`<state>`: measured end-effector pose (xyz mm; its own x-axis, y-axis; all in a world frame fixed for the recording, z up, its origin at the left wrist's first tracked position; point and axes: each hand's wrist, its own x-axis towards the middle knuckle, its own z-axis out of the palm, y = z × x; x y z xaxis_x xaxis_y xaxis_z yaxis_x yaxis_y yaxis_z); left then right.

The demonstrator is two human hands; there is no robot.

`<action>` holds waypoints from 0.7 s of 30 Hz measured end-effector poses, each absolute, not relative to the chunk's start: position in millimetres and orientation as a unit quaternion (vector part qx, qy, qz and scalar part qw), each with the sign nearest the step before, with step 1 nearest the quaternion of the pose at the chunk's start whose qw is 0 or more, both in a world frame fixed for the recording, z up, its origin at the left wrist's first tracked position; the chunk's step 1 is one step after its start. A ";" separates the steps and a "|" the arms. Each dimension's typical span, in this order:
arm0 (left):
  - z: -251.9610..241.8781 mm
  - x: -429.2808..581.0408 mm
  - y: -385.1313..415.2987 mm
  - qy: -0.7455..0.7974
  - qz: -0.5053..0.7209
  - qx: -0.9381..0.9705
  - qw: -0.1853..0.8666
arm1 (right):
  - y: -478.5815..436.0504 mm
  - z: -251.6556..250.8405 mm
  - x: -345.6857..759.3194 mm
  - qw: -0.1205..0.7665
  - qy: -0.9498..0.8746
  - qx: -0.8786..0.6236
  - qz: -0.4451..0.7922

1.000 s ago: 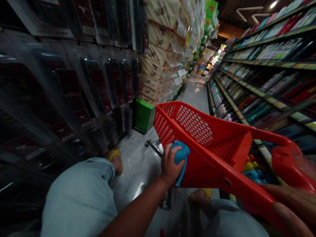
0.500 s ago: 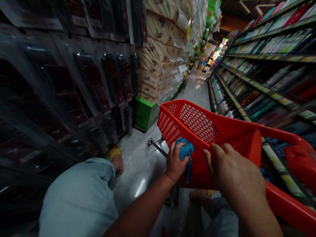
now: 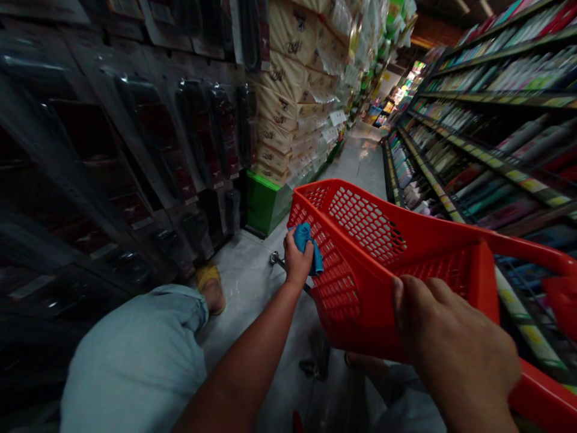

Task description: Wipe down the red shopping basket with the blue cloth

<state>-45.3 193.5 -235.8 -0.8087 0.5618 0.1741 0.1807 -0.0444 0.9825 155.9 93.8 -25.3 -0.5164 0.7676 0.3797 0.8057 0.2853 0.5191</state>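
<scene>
Gripping the near top rim of the red shopping cart (image 3: 372,310): your right hand (image 3: 455,337), fingers bent over the edge and thumb on the outer side; the fingertips inside are hidden. Your bent left knee, in pale blue trousers (image 3: 139,355), fills the lower left; the other leg is dim beneath the cart.

Your left hand (image 3: 296,258), farther out at the end of your extended arm: fingers and thumb closed around one blue cloth (image 3: 303,234), bunched in the palm, a loose end hanging down. You hold this cloth against the cart's perforated outer side, towards its far end.

Cart: one, standing at a slant before you, its basket pierced with rows of slots, its handle to the right. Below it you have a caster (image 3: 273,258) on a grey, glossy floor (image 3: 246,255). Beside it, to the left: your foot in a yellow slipper (image 3: 207,275).

Left wall: hanging packs (image 3: 193,126), clear-fronted, dark contents, lettering unreadable. Beyond the cart's far end: one green box (image 3: 261,207), with tan packages (image 3: 277,105) stacked above.

Right side: shelves (image 3: 500,162) of many-coloured goods, running back along the aisle. Farthest: a brightly lit display (image 3: 403,90), details blurred.
</scene>
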 end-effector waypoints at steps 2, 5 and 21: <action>-237.3 -43.6 193.2 0.675 0.667 0.276 0.152 | 94.3 -25.2 156.3 0.028 -0.797 -0.488 -0.353; -235.0 -41.0 190.8 0.675 0.667 0.273 0.160 | 94.3 -26.0 156.5 0.028 -0.792 -0.489 -0.365; -234.5 -77.8 187.6 0.697 0.677 0.207 0.110 | 85.1 -34.7 186.2 0.081 -0.823 -0.422 -0.371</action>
<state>-77.8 187.6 -234.5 -0.8901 0.4380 0.1262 0.1387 -0.0035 0.9903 186.2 85.1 -34.7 -0.6304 0.6349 0.4466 0.7552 0.3687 0.5419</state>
